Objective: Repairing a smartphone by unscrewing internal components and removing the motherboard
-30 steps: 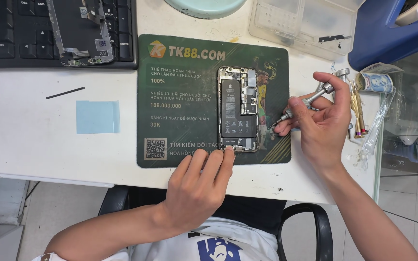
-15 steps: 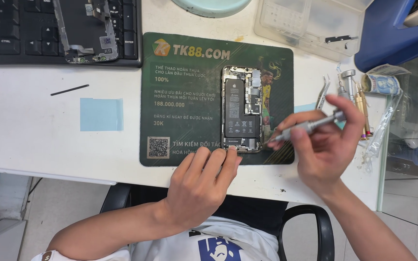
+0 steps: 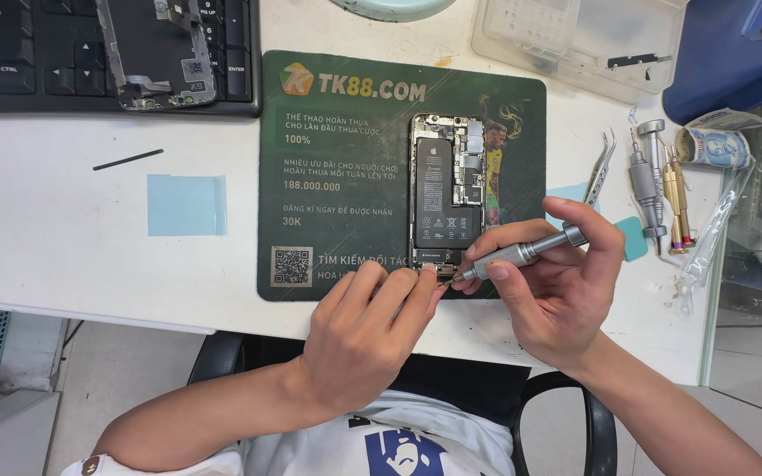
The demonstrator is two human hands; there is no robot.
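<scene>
An opened phone with its black battery and circuit board exposed lies on a dark green printed mat. My left hand rests on the mat's near edge, its fingertips pressing the phone's bottom end. My right hand grips a silver screwdriver, whose tip touches the phone's lower end beside my left fingertips.
More screwdrivers and tweezers lie to the right of the mat. A black keyboard carrying a phone frame sits at the far left. A blue square sheet, a thin black strip and a clear plastic box are nearby.
My right hand picked up the silver screwdriver from the tools at the right and brought its tip to the phone's bottom end. My left hand stayed on the phone.
</scene>
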